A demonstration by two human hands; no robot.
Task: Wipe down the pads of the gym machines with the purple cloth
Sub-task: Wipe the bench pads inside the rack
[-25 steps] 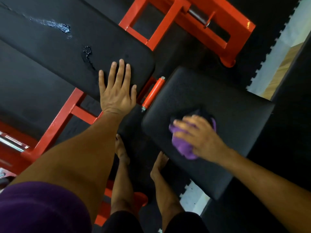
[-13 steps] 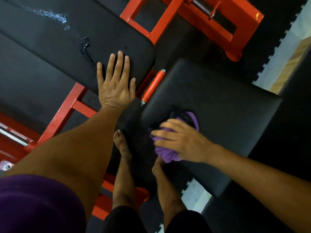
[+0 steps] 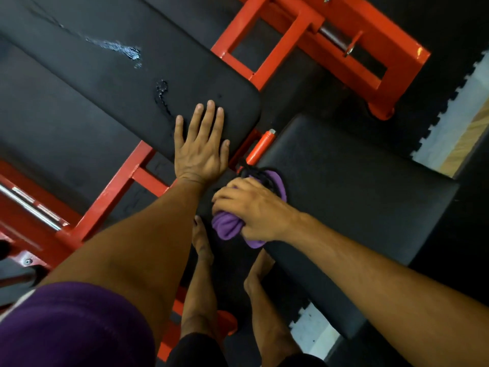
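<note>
My right hand (image 3: pixel 254 207) grips the bunched purple cloth (image 3: pixel 229 227) and holds it against the left corner of the black seat pad (image 3: pixel 357 197). A dark cord or trim of the cloth shows above my fingers. My left hand (image 3: pixel 201 152) lies flat with straight fingers on the near end of the long black back pad (image 3: pixel 127 83), which has worn, cracked patches on its surface.
The red steel frame (image 3: pixel 317 35) of the bench runs behind and under the pads, with an orange handle (image 3: pixel 260 149) between them. My bare feet (image 3: pixel 202 242) stand on black rubber floor tiles. A pale floor strip (image 3: pixel 449 128) shows at the right.
My right hand has slid the cloth leftward across the seat pad, from its middle to its left corner. My left hand stayed flat on the back pad.
</note>
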